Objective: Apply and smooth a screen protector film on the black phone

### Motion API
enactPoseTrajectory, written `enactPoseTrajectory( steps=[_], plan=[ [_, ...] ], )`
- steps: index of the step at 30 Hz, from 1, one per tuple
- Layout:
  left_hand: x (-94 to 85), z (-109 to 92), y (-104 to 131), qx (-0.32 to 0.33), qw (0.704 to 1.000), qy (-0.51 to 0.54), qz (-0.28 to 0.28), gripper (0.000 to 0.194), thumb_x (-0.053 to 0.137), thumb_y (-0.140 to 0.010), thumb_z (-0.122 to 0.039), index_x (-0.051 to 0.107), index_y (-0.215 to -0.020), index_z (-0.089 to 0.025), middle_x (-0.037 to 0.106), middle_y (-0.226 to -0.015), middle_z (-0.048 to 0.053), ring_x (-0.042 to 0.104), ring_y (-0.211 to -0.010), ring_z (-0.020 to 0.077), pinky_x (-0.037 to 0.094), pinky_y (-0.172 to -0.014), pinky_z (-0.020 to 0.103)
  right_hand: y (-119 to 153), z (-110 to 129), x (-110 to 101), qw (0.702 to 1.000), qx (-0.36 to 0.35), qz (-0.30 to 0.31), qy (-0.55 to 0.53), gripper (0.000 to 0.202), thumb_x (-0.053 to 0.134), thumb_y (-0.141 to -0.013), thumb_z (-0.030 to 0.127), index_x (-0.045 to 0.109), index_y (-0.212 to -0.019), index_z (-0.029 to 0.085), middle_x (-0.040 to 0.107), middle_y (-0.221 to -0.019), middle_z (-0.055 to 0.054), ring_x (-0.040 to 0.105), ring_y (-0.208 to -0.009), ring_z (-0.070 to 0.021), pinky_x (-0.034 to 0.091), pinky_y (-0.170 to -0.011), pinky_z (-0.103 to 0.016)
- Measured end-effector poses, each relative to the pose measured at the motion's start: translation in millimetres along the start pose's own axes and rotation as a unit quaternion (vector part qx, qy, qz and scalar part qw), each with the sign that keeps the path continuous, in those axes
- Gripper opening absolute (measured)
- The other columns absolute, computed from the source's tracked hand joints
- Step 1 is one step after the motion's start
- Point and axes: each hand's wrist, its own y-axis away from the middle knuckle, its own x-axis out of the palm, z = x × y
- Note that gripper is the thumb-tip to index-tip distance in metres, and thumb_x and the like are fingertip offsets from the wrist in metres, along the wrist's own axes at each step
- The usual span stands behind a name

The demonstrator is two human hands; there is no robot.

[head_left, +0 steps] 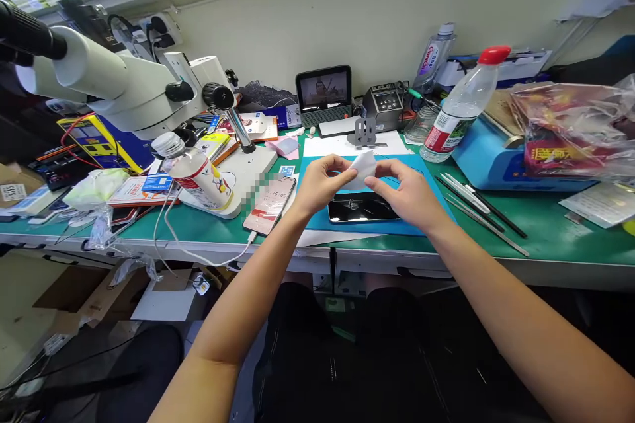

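A small white sheet (pixel 364 166) is held between my two hands, above a black phone (pixel 362 207) that lies screen up on a blue mat (pixel 317 213). My left hand (pixel 325 184) pinches the sheet's left edge between thumb and fingers. On the other side, my right hand (pixel 404 190) pinches its right lower edge. A second phone (pixel 270 203) with a lit screen lies left of the mat, with a white cable plugged into it.
A microscope (pixel 149 96) and an open bottle (pixel 198 178) stand at the left. Tweezers and thin tools (pixel 479 205) lie right of the mat. A red-capped bottle (pixel 464 109), a blue device (pixel 496 158) and a small laptop (pixel 325 92) are farther back.
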Motion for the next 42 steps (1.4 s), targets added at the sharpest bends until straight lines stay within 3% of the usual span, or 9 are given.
enactPoseTrajectory(
  steps=[5, 8, 11, 17, 22, 25, 29, 35, 42],
  plan=[
    [-4.1, -11, 16, -0.045, 0.993, 0.095, 0.052, 0.04, 0.082, -0.075, -0.041, 0.049, -0.084, -0.021, 0.058, -0.075, -0.004, 0.057, -0.067, 0.0103, 0.044, -0.063, 0.023, 11, 18, 3, 0.986, 0.085, 0.064, -0.126, 0.036, 0.067, -0.085, 0.056, 0.066, -0.078, 0.021, 0.064, -0.067, 0.0, 0.054, -0.06, -0.0162, 0.041, -0.056, -0.031],
    [-6.6, -15, 24, -0.106, 0.973, 0.152, 0.135, 0.052, 0.085, -0.072, -0.042, 0.049, -0.102, -0.022, 0.056, -0.076, -0.005, 0.058, -0.066, 0.0116, 0.045, -0.06, 0.023, 13, 20, -3, 0.976, 0.105, 0.082, -0.17, 0.034, 0.07, -0.083, 0.055, 0.068, -0.084, 0.02, 0.064, -0.07, 0.0, 0.054, -0.062, -0.0154, 0.04, -0.057, -0.029],
    [-10.7, -14, 31, -0.121, 0.973, 0.136, 0.14, 0.061, 0.085, -0.072, -0.037, 0.05, -0.119, -0.022, 0.055, -0.083, -0.005, 0.059, -0.066, 0.0109, 0.045, -0.059, 0.022, 15, 20, -4, 0.971, 0.118, 0.112, -0.174, 0.036, 0.069, -0.083, 0.055, 0.072, -0.088, 0.019, 0.068, -0.074, -0.002, 0.056, -0.065, -0.017, 0.043, -0.059, -0.03],
    [-28.3, -1, 38, -0.117, 0.984, -0.121, 0.054, 0.049, 0.065, -0.085, -0.019, 0.05, -0.132, -0.02, 0.061, -0.097, 0.001, 0.058, -0.063, 0.0102, 0.049, -0.062, 0.025, 17, 8, 17, 0.99, 0.011, 0.136, 0.044, 0.031, 0.054, -0.094, 0.044, 0.074, -0.095, 0.021, 0.072, -0.076, -0.005, 0.062, -0.07, -0.0226, 0.046, -0.066, -0.037],
    [-16.8, 3, 56, 0.025, 0.898, -0.44, 0.0, 0.036, 0.053, -0.095, -0.015, 0.058, -0.13, -0.013, 0.063, -0.129, 0.016, 0.06, -0.119, 0.0292, 0.049, -0.101, 0.044, 24, -7, 18, 0.968, -0.096, 0.029, 0.23, 0.033, 0.054, -0.096, 0.042, 0.071, -0.114, 0.02, 0.072, -0.09, -0.011, 0.064, -0.089, -0.0322, 0.048, -0.08, -0.049],
    [8.7, 5, 71, 0.107, 0.868, -0.48, 0.073, 0.033, 0.045, -0.103, -0.025, 0.061, -0.129, -0.013, 0.063, -0.137, 0.015, 0.056, -0.13, 0.029, 0.043, -0.112, 0.043, 34, -13, 13, 0.965, -0.108, -0.037, 0.234, 0.028, 0.053, -0.098, 0.038, 0.07, -0.115, 0.023, 0.071, -0.094, -0.011, 0.064, -0.092, -0.0317, 0.05, -0.082, -0.05],
    [31.6, 10, 75, 0.08, 0.84, -0.52, 0.134, 0.055, 0.043, -0.106, -0.042, 0.049, -0.144, -0.003, 0.048, -0.154, 0.021, 0.043, -0.146, 0.0326, 0.034, -0.121, 0.047, 44, -16, 10, 0.969, -0.123, -0.048, 0.209, 0.024, 0.052, -0.099, 0.032, 0.072, -0.11, 0.025, 0.072, -0.102, -0.011, 0.065, -0.099, -0.0312, 0.052, -0.088, -0.051],
    [19.8, 10, 88, 0.032, 0.826, -0.544, 0.142, 0.067, 0.034, -0.107, -0.051, 0.041, -0.15, -0.001, 0.036, -0.161, 0.023, 0.032, -0.152, 0.034, 0.03, -0.123, 0.05, 50, -28, -9, 0.974, -0.065, -0.095, 0.195, 0.027, 0.05, -0.099, 0.03, 0.073, -0.112, 0.025, 0.073, -0.11, -0.012, 0.066, -0.108, -0.0326, 0.052, -0.096, -0.054],
    [30.4, 10, 97, 0.012, 0.833, -0.544, 0.103, 0.067, 0.036, -0.105, -0.051, 0.035, -0.153, -0.005, 0.034, -0.161, 0.025, 0.029, -0.152, 0.0358, 0.032, -0.121, 0.056, 54, -36, -9, 0.981, -0.077, 0.017, 0.178, 0.031, 0.049, -0.1, 0.03, 0.069, -0.123, 0.022, 0.071, -0.127, -0.012, 0.064, -0.121, -0.0311, 0.052, -0.105, -0.053]
  ],
)
